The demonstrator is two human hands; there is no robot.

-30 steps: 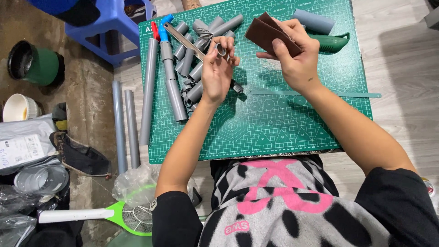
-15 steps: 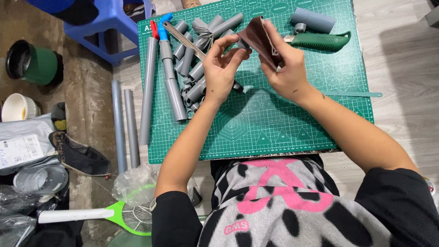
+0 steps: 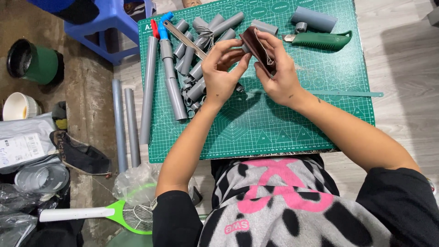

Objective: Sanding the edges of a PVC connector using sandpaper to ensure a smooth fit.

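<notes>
We pinch the brown sheet (image 3: 258, 45) with both hands (image 3: 222, 68) (image 3: 281, 75); it could slip onto the pipes (image 3: 201, 68).

Brown leather piece (image 3: 259, 45) — green gridded mat (image 3: 274, 123)

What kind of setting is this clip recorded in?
Probably an informal home craft or hobby workspace: a green cutting mat with cut grey plastic pipes and a green utility knife, with household clutter on the floor beside it.
</notes>
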